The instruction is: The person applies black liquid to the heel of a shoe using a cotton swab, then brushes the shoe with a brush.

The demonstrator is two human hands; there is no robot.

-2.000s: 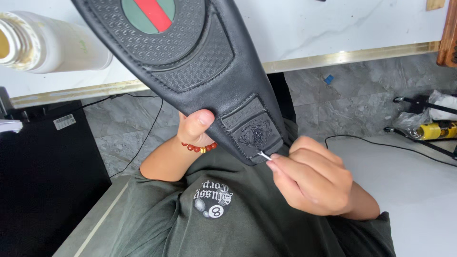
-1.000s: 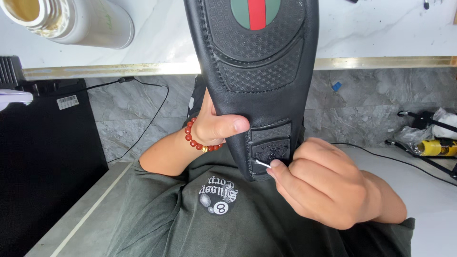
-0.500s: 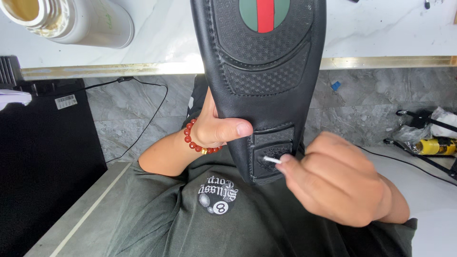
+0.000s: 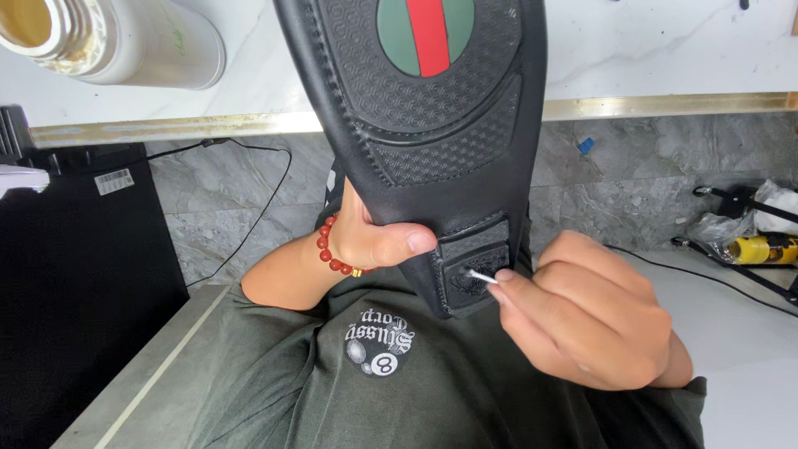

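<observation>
The left hand (image 4: 366,241) grips a black shoe (image 4: 424,141) from behind, fingers hidden, the thumb (image 4: 399,244) pressed flat across the sole just above the heel. The right hand (image 4: 582,320) is curled nearly closed, its fingertips (image 4: 505,277) pinching a thin white swab (image 4: 480,276) whose tip touches the embossed heel patch (image 4: 474,270). The shoe is held up in the air, sole toward the camera, heel down near the person's chest, toe rising past the top edge of view in front of the white tabletop's (image 4: 665,50) near edge. Its sole is black, textured rubber with a green oval crossed by a red stripe. A red bead bracelet (image 4: 331,249) circles the left wrist.
</observation>
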